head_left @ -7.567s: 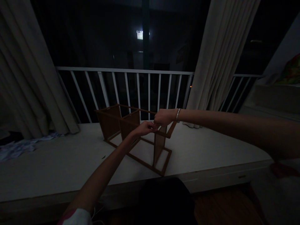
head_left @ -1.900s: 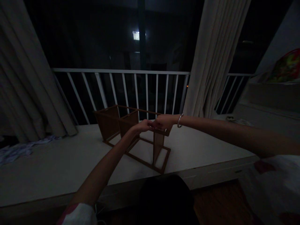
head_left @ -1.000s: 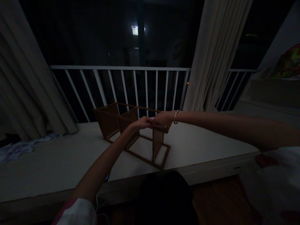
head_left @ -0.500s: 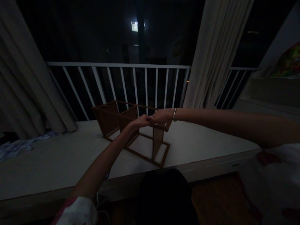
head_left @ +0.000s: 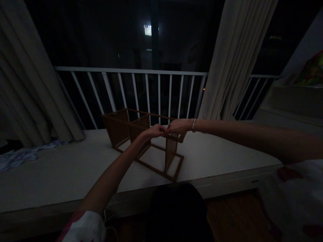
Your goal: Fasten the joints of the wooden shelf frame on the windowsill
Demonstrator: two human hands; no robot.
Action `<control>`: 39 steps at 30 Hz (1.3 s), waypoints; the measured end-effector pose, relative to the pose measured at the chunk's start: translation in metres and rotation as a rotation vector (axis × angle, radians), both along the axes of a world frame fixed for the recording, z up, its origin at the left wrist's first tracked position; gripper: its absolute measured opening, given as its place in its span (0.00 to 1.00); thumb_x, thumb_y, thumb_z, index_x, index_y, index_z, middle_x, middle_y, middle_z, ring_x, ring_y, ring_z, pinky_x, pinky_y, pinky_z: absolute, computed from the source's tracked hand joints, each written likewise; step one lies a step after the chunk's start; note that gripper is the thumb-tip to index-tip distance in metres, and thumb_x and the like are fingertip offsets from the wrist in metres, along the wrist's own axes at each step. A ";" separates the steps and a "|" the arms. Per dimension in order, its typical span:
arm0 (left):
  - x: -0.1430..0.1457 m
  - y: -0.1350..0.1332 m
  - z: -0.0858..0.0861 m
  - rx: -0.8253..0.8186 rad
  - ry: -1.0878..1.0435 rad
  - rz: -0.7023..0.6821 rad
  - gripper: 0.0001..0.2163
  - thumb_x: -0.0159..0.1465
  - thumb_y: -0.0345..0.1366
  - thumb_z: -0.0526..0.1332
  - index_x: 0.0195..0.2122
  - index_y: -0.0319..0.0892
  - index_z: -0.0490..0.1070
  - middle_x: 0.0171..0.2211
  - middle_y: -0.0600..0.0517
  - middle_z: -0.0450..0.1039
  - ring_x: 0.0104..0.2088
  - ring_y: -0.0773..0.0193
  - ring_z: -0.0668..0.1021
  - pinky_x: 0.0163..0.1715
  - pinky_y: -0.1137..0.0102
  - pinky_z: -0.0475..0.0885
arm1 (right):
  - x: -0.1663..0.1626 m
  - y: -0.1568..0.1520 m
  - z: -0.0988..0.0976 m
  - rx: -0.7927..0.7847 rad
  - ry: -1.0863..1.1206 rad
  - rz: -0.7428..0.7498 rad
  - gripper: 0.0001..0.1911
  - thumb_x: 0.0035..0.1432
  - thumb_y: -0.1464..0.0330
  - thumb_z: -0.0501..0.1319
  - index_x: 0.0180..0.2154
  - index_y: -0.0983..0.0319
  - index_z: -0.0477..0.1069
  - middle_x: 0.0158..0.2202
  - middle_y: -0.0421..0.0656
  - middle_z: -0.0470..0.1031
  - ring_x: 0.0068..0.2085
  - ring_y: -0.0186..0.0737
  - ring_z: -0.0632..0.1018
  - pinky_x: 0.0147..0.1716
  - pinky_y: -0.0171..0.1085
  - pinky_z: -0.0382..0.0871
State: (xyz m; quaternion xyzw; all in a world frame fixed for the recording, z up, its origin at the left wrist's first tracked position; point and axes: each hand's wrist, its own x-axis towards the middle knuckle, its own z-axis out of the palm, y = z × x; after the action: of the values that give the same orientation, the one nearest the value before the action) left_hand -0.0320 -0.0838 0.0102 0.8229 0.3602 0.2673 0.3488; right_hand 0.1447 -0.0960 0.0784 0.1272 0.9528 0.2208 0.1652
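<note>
A brown wooden shelf frame (head_left: 171, 150) lies on its side on the white ledge, its panels standing across between the rails. My left hand (head_left: 154, 131) is closed at the upper near rail, fingers curled around it. Right beside it, my right hand (head_left: 178, 126), with a bracelet (head_left: 194, 125) at the wrist, is closed with its fingertips pinched down at the same rail near the frame's right end. The two hands nearly touch. Whatever small thing may be between the right fingertips is hidden in the dim light.
Behind the frame runs a white railing (head_left: 131, 71) before a dark window. Curtains hang at the left (head_left: 32, 84) and right (head_left: 234, 60). Crumpled patterned cloth (head_left: 22, 157) lies on the ledge (head_left: 75, 168) at the left. A white cable (head_left: 109, 215) hangs below the ledge's front edge.
My right hand has shifted slightly to the right, its fingertips still at the rail. The left hand keeps its place on the frame. The whole view has moved a little.
</note>
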 end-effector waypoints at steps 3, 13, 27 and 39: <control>0.000 -0.001 0.001 0.017 0.016 -0.013 0.11 0.46 0.32 0.58 0.30 0.33 0.72 0.26 0.53 0.69 0.29 0.69 0.70 0.32 0.75 0.64 | 0.001 0.002 -0.001 -0.011 0.001 0.025 0.19 0.57 0.69 0.50 0.51 0.58 0.60 0.40 0.49 0.72 0.36 0.41 0.72 0.30 0.35 0.54; 0.000 -0.011 0.009 -0.050 -0.022 -0.006 0.09 0.48 0.32 0.57 0.29 0.33 0.71 0.24 0.54 0.68 0.27 0.70 0.69 0.29 0.76 0.64 | 0.000 0.009 0.002 0.028 -0.044 0.143 0.20 0.57 0.72 0.48 0.52 0.60 0.58 0.40 0.49 0.70 0.38 0.40 0.71 0.31 0.35 0.56; -0.016 0.014 -0.009 0.424 0.391 0.325 0.13 0.58 0.37 0.50 0.31 0.39 0.72 0.31 0.49 0.73 0.33 0.64 0.72 0.38 0.73 0.61 | -0.004 0.012 0.003 0.025 -0.078 0.077 0.14 0.53 0.72 0.52 0.44 0.60 0.64 0.34 0.46 0.72 0.35 0.40 0.71 0.29 0.35 0.54; -0.024 0.014 0.006 0.117 0.480 0.166 0.17 0.53 0.48 0.54 0.26 0.40 0.75 0.18 0.56 0.68 0.23 0.68 0.69 0.36 0.74 0.56 | -0.007 -0.002 0.005 -0.085 0.057 -0.128 0.16 0.54 0.67 0.52 0.45 0.59 0.66 0.34 0.45 0.74 0.31 0.38 0.71 0.28 0.34 0.53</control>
State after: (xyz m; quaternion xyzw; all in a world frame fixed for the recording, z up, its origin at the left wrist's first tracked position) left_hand -0.0555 -0.0694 0.0160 0.8492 0.4828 0.1122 0.1821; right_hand 0.1374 -0.0983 0.0831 0.1870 0.9555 0.1656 0.1569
